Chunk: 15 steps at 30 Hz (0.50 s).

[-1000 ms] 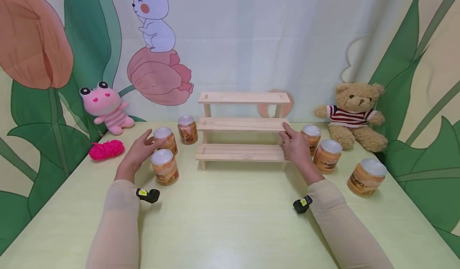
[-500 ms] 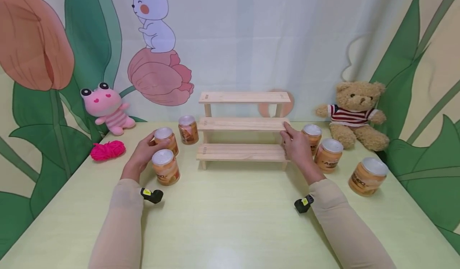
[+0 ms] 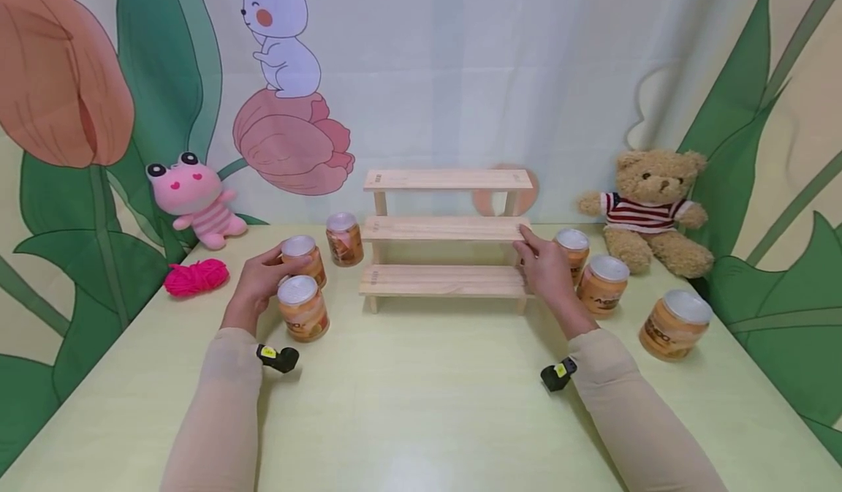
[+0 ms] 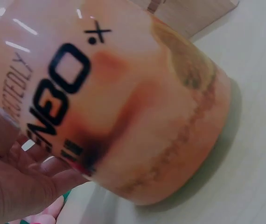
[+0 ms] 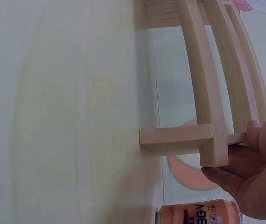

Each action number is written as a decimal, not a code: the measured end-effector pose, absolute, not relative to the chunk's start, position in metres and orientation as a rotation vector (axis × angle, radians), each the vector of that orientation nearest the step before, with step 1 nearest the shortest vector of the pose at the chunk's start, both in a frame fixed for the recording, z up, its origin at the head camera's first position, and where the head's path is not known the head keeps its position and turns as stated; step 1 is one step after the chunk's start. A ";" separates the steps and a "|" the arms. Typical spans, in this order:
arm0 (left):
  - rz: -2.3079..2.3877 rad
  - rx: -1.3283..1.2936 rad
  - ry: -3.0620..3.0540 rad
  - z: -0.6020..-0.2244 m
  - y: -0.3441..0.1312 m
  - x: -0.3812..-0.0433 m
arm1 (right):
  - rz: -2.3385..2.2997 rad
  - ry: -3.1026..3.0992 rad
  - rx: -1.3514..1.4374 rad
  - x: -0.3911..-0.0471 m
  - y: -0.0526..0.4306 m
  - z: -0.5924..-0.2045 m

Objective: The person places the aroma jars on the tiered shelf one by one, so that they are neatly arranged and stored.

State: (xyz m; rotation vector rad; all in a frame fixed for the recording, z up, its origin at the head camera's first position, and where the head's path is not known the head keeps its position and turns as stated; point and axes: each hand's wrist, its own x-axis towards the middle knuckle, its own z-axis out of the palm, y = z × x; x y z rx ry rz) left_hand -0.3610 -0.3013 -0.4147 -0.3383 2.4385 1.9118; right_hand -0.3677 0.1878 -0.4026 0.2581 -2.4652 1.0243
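Note:
In the head view my left hand (image 3: 259,280) curls round an orange can (image 3: 309,262) with a silver lid, standing on the table at left. A second can (image 3: 304,313) stands right in front of it; in the left wrist view this near can (image 4: 123,102) covers most of the hand's fingers (image 4: 35,186). A third can (image 3: 345,240) is farther back. My right hand (image 3: 546,265) grips the right end of a three-step wooden shelf (image 3: 447,229). Its thumb and fingers hold the shelf's side (image 5: 214,156) in the right wrist view.
On the right stand three more orange cans, the nearest can (image 3: 674,325) by the table edge. A teddy bear (image 3: 647,214) sits behind them. At left are a pink frog plush (image 3: 197,198) and pink yarn (image 3: 196,278). A printed curtain (image 3: 421,75) hangs behind the table.
My left hand has moved right and closed round the rear of the two near left cans. The right hand keeps its place on the shelf, and the cans have not visibly moved.

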 end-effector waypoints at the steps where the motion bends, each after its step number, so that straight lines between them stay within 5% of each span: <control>1: 1.920 -0.354 2.425 -0.413 -0.301 -0.359 | 1.029 -2.469 0.256 -0.367 0.188 -0.403; 15: 2.079 -0.213 2.472 -0.369 -0.306 -0.342 | 1.015 -2.479 0.245 -0.367 0.188 -0.402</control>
